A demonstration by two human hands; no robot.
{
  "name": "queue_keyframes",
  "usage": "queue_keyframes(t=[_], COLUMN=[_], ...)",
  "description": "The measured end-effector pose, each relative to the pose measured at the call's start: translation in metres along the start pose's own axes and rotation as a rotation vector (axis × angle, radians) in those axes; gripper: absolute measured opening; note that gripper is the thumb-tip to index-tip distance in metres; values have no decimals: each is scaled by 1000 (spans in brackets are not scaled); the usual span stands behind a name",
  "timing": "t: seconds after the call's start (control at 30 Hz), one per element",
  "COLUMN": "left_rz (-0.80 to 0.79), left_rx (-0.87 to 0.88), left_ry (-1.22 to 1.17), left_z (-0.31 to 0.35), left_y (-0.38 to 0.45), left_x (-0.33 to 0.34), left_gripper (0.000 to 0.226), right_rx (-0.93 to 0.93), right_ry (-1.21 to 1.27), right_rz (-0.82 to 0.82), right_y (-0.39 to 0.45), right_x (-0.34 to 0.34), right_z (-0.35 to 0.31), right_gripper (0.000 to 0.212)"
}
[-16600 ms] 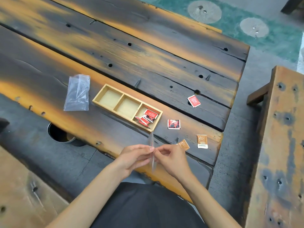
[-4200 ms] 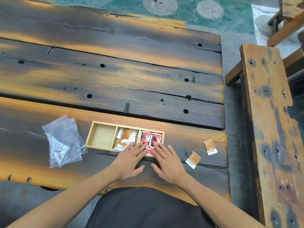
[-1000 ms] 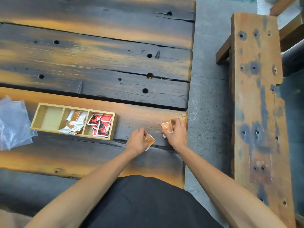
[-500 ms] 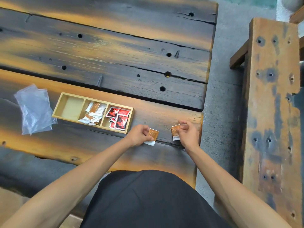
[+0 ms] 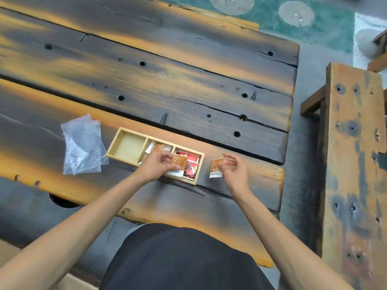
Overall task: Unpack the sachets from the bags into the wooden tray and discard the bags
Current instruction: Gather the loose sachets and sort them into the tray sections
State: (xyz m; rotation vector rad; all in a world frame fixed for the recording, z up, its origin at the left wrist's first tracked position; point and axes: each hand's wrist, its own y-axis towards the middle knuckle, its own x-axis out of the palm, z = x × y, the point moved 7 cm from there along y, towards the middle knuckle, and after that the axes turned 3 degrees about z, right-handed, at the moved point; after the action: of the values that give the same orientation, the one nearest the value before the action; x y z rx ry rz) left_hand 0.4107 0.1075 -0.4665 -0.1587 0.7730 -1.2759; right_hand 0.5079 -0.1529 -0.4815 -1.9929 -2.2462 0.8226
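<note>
Counter (image 5: 188, 84): dark, orange-streaked planks; the far planks are bare; the right end drops to grey floor just beyond the right hand.
Side bench (image 5: 354, 164): stands apart from the counter's right end, with a strip of floor between.
Bags (image 5: 82, 145): clear, empty, piled just left of the tray, near the front edge.
Wooden tray (image 5: 117, 143): three compartments, lying on the front plank; left compartment empty, middle holds brown-and-white sachets (image 5: 158, 146), right holds red sachets (image 5: 191, 162).
Left hand (image 5: 156, 167): fingers curled, pinching a brown sachet (image 5: 179, 162) over the tray's right compartment.
Right hand (image 5: 232, 169): pinches a second brown sachet (image 5: 215, 168) just right of the tray, above the counter.
Change: 0.5 s ago both hands held these sachets near the counter's right end; both are now at the tray.
</note>
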Motion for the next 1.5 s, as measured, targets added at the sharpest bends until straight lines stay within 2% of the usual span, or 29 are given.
queue_keyframes(t=[0.2,0.37,0.53,0.7,0.8,0.9,1.03,1.1,1.17,1.27,1.5], left_rz=[75,71,56,125,162,150,-36,-156,-240,-240,-229], left_rx=[-26,-68,-60,-52,57,291,670,798,843,893,855], left_ry=[117,230,252,289,396,568,689,782,851,900,1032], left_z=[-28,-36,-41,-45,-46,-43,-47,-60,-72,-72,-68], left_y=[21,37,52,59,59,56,33,21,13,6,7], left_x=[-69,-89,-83,-80,-86,-89,-89,-84,-80,-80,-72], left_gripper=[8,21,23,22,24,26,24,29,34,33,38], right_rx=[-15,-22,-17,22,6,-66,-243,-335,-428,-525,-601], right_ry=[-18,-115,-198,-256,-311,-437,-710,-775,-853,-987,-1129], right_rz=[-88,-114,-109,-87,-66,-88,-158,-235,-328,-391,-262], right_y=[-11,-16,-19,-17,-15,-18,-35,-51,-71,-91,-98], right_x=[79,137,169,186,186,186,187,191,197,207,216], right_z=[-35,-44,-47,-39,-37,-41,-46,-43,-37,-29,-34], right_gripper=[23,23,22,21,18,16,24,26,27,33,36])
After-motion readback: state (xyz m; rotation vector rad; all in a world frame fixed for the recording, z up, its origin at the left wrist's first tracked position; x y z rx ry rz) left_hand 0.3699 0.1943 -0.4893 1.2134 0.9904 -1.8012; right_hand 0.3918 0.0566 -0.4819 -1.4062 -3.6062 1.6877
